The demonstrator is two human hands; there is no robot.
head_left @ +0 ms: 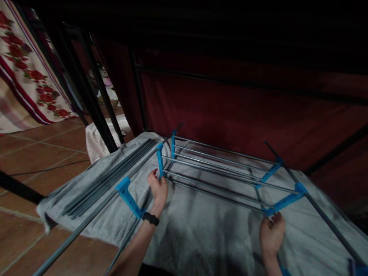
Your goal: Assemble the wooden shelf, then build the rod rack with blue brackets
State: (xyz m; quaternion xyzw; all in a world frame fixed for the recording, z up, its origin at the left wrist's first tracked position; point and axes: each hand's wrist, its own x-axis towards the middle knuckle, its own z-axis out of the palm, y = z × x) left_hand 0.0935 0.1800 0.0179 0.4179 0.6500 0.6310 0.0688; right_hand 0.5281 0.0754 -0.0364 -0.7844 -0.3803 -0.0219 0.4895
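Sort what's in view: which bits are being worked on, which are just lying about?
In hand:
left hand on a blue connector
right hand at another blue bracket
grey rods joined between them
grey cloth underneath

Lying about:
spare rods
floral fabric
black frame legs

One view only — a camera worn on the person's head, looking forward and steeply down. It sits close above the gray blanket [201, 230] spread on the tiled floor [43, 153], near enough that both forearms enter from the bottom edge. It faces a dark red curtain [230, 111] — the upper part of the view is nearly black.
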